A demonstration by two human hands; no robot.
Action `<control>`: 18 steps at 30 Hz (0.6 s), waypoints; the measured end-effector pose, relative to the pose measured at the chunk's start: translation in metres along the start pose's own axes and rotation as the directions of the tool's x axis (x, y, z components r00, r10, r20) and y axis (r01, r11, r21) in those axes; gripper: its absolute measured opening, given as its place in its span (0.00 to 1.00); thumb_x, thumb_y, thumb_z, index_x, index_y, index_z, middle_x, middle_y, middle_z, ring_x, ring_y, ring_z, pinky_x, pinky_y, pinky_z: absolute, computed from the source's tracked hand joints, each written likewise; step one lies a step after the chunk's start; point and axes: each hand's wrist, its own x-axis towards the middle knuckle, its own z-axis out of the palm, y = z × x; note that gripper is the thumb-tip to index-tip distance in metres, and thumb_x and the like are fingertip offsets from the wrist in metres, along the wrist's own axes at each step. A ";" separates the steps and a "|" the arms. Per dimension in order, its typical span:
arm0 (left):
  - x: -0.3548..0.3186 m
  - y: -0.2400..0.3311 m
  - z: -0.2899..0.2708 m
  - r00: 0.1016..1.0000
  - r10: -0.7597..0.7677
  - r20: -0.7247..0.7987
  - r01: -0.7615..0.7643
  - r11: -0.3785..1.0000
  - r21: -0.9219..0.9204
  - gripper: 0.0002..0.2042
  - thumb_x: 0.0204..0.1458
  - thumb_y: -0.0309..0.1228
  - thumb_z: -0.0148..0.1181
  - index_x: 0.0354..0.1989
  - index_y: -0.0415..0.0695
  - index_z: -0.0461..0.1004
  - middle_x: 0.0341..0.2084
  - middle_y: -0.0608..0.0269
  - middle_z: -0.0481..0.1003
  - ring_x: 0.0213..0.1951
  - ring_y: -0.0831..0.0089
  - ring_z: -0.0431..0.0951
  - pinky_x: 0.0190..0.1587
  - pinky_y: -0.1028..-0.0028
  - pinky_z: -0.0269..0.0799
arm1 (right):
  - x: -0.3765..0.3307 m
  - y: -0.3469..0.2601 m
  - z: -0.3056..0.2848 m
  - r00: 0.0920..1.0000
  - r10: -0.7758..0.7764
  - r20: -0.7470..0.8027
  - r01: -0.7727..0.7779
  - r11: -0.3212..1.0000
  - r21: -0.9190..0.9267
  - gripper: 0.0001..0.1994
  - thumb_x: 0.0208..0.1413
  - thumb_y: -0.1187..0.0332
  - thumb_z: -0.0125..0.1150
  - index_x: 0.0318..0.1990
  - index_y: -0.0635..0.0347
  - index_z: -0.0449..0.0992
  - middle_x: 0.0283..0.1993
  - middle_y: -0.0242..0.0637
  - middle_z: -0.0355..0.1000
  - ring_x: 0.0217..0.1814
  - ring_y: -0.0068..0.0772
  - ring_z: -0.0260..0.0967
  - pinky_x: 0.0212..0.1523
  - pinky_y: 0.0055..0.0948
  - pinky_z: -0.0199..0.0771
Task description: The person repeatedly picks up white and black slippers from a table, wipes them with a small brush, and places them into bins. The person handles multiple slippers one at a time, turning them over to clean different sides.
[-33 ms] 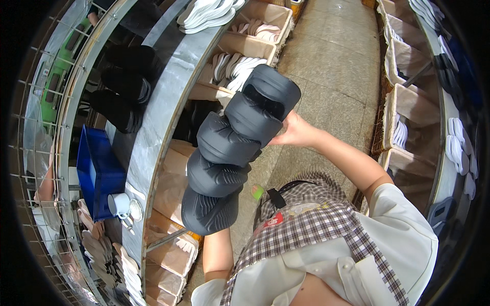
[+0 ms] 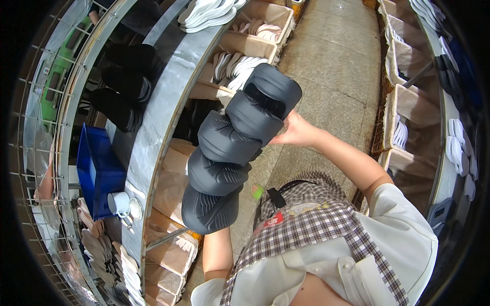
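A long, fanned stack of black moulded shoe soles (image 2: 229, 137) is held up in front of me, leaning from lower left to upper right. The overlapping pieces have rounded, ridged ends, and a dark gap shows near the top one. My right hand (image 2: 295, 130) grips the stack's upper right side, thumb against the edge and the other fingers mostly hidden behind. At the bottom end, my left forearm (image 2: 217, 252) runs up under the stack, which covers that hand and its fingers.
Left is a grey-topped bench (image 2: 148, 125) with black soles (image 2: 122, 115), a blue bin (image 2: 99, 173), a white mug (image 2: 118, 204) and pale soles (image 2: 209, 15). Cloth-lined baskets (image 2: 252, 48) holding soles stand below it. More baskets (image 2: 413, 107) line the aisle's right side.
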 end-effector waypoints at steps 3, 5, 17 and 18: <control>-0.003 0.001 -0.002 1.000 -0.003 -0.002 0.003 1.000 -0.004 0.17 0.58 0.34 0.48 0.50 0.35 0.67 0.42 0.52 0.73 0.42 0.63 0.76 0.46 0.64 0.75 | 0.001 0.000 0.000 1.000 0.008 0.008 -0.008 0.998 -0.054 0.56 0.35 0.64 0.74 0.66 0.59 0.35 0.66 0.48 0.47 0.69 0.42 0.43 0.66 0.36 0.45; -0.004 0.002 -0.002 1.000 -0.007 -0.008 0.007 1.000 -0.002 0.17 0.58 0.34 0.48 0.50 0.35 0.67 0.42 0.52 0.73 0.41 0.63 0.76 0.45 0.64 0.75 | 0.000 0.000 0.000 1.000 0.024 0.000 -0.024 0.996 -0.088 0.56 0.34 0.64 0.74 0.66 0.58 0.35 0.65 0.48 0.47 0.69 0.41 0.44 0.66 0.36 0.45; -0.013 0.000 0.003 0.997 -0.071 -0.005 0.071 0.997 -0.014 0.16 0.58 0.33 0.48 0.50 0.35 0.67 0.42 0.52 0.74 0.41 0.64 0.77 0.45 0.64 0.75 | -0.001 0.004 0.004 0.994 -0.067 -0.090 0.057 0.992 -0.109 0.42 0.33 0.68 0.74 0.60 0.59 0.56 0.56 0.44 0.62 0.60 0.39 0.58 0.60 0.36 0.57; -0.016 -0.002 0.004 0.997 -0.075 -0.002 0.075 0.997 -0.014 0.16 0.58 0.33 0.48 0.50 0.35 0.67 0.42 0.52 0.74 0.41 0.64 0.77 0.45 0.64 0.75 | -0.003 0.002 0.004 0.989 -0.107 -0.104 0.090 0.983 -0.158 0.41 0.34 0.68 0.74 0.59 0.59 0.58 0.56 0.42 0.63 0.59 0.38 0.60 0.59 0.35 0.58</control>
